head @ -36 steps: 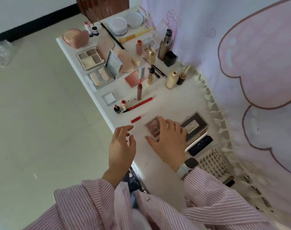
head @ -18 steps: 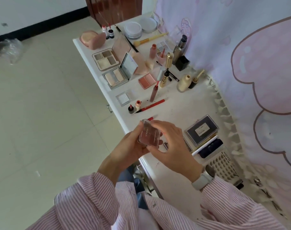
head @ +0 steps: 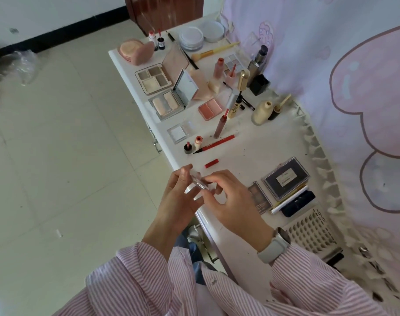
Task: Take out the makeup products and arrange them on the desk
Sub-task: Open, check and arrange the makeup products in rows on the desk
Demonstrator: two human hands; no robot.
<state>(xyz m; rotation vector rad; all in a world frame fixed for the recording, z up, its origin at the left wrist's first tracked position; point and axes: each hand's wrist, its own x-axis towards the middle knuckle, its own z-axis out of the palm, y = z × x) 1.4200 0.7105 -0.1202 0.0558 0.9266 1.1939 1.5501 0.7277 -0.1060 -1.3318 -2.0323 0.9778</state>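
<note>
A small clear-cased pink palette [head: 198,184] is held edge-on between my left hand [head: 180,199] and my right hand [head: 231,201], just off the near edge of the white desk [head: 247,153]. Both hands grip it with the fingertips. A red cap [head: 211,163] lies on the desk just beyond my fingers. Further back lie a red liner pen [head: 217,141], a blush duo [head: 209,108], open powder palettes [head: 166,104] and several bottles. To the right of my right hand lie a brown eyeshadow palette [head: 259,197] and a dark boxed palette [head: 285,177].
A lash tray [head: 308,233] and a dark case [head: 298,202] sit at the desk's near right. A pink-printed cloth [head: 354,76] hangs along the right side. Tiled floor [head: 69,156] lies to the left, with a pink puff case [head: 135,51] at the desk's far corner.
My right hand lifted the small palette off the desk; my left hand joined it. The palette has since turned from face-up to edge-on between both hands.
</note>
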